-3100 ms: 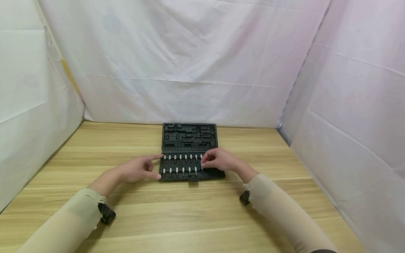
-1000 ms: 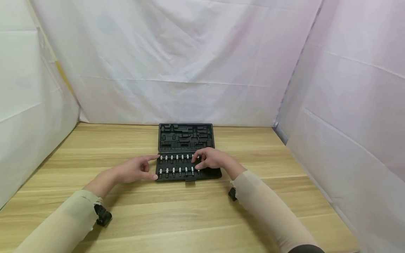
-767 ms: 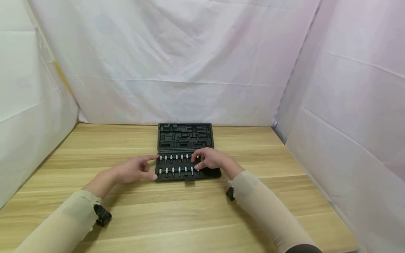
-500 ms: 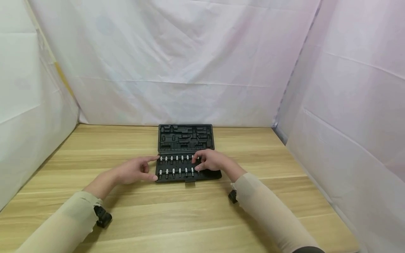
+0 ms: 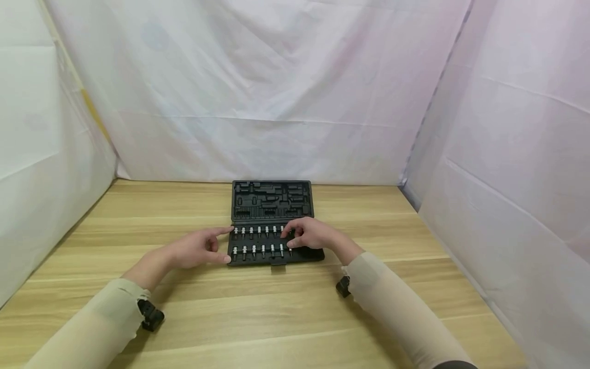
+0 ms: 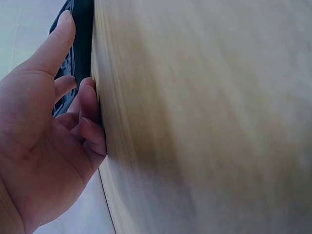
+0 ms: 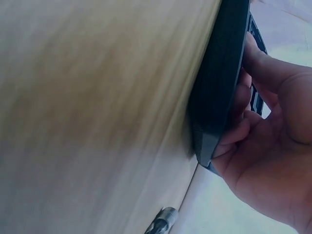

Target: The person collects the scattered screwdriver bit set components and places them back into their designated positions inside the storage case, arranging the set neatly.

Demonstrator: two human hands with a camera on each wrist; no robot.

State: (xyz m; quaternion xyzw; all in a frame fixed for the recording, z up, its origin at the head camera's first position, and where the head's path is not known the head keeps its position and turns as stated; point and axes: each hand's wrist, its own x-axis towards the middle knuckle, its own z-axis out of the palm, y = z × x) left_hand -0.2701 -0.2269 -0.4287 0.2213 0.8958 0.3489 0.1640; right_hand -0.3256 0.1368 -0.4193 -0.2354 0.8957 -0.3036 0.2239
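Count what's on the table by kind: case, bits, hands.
Black case: 1
Silver bits showing: 14, more possibly hidden under the right hand
Hands: 2, counting the left hand
Total: 17

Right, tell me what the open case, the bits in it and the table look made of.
Case: probably moulded black plastic, matt, with shaped recesses in the lid. Bits: likely steel, with bright silvery collars that glint. Table: wood or wood-look laminate, pale, with straight grain in plank-like bands and a smooth finish.
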